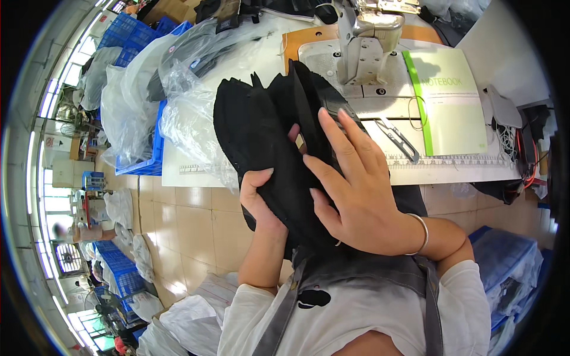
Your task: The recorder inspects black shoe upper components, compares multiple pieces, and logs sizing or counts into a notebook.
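Observation:
A black fabric piece (255, 124) with layered, jagged-edged flaps is held up in front of my body. My left hand (262, 199) grips it from the lower left, thumb on top and the other fingers mostly hidden behind. One fingertip shows in the gap between the flaps. Across the right-hand flap lies my right hand (365, 190), its fingers stretched out and spread, touching the cloth. A bracelet circles the right wrist. Beyond the fabric stands a sewing machine (365, 53) on a white table (445, 169) with a ruler strip along its near edge.
Thread snips (399, 140) lie right of the fabric, beside a green-and-white notebook (451, 101). Clear plastic bags (199, 118) cover the table's left part, next to a blue crate (142, 166). Cables (528, 154) hang at the far right. Another covered blue crate (504, 261) stands lower right.

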### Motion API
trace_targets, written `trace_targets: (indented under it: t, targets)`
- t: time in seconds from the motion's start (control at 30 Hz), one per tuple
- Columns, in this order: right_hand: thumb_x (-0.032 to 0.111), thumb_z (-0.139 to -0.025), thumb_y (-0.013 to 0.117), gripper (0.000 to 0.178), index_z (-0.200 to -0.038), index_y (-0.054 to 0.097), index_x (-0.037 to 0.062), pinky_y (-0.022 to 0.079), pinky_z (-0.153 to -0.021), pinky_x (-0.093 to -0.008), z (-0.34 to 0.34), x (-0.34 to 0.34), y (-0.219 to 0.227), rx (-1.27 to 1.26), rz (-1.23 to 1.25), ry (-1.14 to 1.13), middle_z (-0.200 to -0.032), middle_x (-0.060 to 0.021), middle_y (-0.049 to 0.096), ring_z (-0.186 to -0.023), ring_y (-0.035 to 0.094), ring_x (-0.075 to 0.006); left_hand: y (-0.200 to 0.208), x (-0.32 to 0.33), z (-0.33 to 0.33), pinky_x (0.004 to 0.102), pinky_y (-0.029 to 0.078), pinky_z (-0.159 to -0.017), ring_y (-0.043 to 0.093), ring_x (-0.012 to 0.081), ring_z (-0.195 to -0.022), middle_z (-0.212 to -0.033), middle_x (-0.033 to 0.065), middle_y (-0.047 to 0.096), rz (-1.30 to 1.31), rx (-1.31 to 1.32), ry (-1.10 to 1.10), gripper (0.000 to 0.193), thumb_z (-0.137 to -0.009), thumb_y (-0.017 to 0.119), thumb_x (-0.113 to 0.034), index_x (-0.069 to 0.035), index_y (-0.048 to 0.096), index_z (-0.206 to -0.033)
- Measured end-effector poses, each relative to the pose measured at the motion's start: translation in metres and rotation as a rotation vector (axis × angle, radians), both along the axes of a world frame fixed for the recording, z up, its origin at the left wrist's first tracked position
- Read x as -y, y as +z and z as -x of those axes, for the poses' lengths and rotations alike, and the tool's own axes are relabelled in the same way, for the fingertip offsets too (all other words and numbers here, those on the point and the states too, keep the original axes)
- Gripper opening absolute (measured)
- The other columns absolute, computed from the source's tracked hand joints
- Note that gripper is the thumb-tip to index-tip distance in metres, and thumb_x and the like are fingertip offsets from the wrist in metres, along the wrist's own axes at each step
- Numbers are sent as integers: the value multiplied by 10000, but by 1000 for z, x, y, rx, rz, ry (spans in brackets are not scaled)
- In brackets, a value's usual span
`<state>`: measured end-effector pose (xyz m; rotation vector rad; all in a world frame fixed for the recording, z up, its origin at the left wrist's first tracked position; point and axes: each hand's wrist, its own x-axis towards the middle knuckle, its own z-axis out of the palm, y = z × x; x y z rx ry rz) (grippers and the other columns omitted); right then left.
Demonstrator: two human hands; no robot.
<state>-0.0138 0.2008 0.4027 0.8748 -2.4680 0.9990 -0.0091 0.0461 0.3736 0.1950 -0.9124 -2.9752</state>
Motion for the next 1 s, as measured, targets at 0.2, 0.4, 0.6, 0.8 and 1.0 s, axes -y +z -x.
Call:
trace_targets:
  t: [0.2,0.4,0.6,0.8,1.0]
  targets:
    - [62,-721,649,372,-1082,588,-1,335,-967,-535,1,-2,-6,125,94,110,-1454,-297,214,-1300,301,-465,3,-1,-1,393,399,-1016,509,319,-1154,-1333,237,451,32,22,12,680,-689,434,-174,87,378,-1314]
    - [-17,-738,616,422,-1155,554,1,446,-931,-358,-3,4,-11,385,281,247,-1443,-366,153,-1220,439,-448,-3,4,-3,389,397,-1017,530,323,-1130,-1271,230,509,83,95,58,639,-685,441,-163,99,440,-1267]
    - [-18,-730,577,417,-1144,535,-27,466,-935,-386,-8,13,-21,-95,115,386,-1265,-330,455,-1154,506,-444,5,3,-4,348,448,-925,560,260,-1074,-1178,225,555,286,85,-16,523,-831,480,-268,86,483,-1215]
    - [91,-776,626,345,-1109,563,30,508,-770,-361,9,-27,-21,217,441,234,-1030,-169,618,-920,624,-327,2,1,4,298,497,-742,597,196,-836,-941,135,619,435,151,-27,376,-729,535,-134,69,566,-1044]
    - [179,-850,602,366,-1132,523,-42,451,-793,-418,25,-59,-52,429,157,-141,-947,-219,592,-898,568,-374,13,2,10,300,506,-750,608,199,-808,-1022,171,633,567,198,-35,378,-745,521,-132,82,559,-1054]
